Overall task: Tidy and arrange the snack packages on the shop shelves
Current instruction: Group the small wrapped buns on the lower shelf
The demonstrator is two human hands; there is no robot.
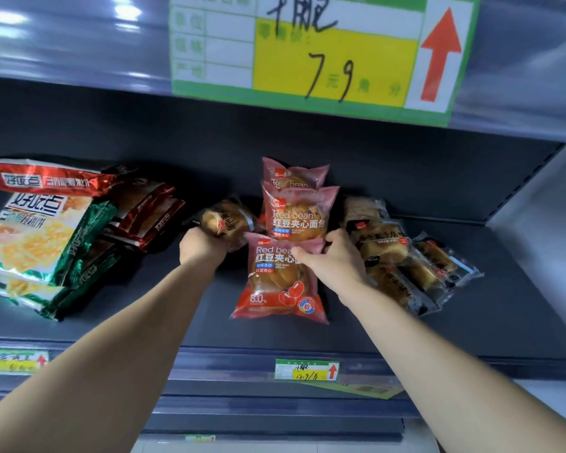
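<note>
1. Head view, the only one. The right grip (335,259) pinches the top right corner of the front red bean pack (276,282), fingers curled over its top seam.
2. That pack lies flat mid-shelf, long axis front to back, label up, top seam away from the person. Its body extends from the right grip toward the shelf (177,305) front edge.
3. The left grip (201,245) is closed around a clear-wrapped bun (227,220), held just left of the red bean row.
4. Two more red bean packs sit behind the front one: the middle pack (296,212) overlaps its top edge, and the rear pack (294,173) is behind that.
5. The right hand is nearer the row. My read: the next move squares the front pack to the row, and the left places the bun.
6. Obstacles: the clear-wrapped bread pile (402,266) touches the right wrist side, so little room rightward. The cookie bag stack (43,230) is well left, apart.
7. Price card (307,50) hangs above.
</note>
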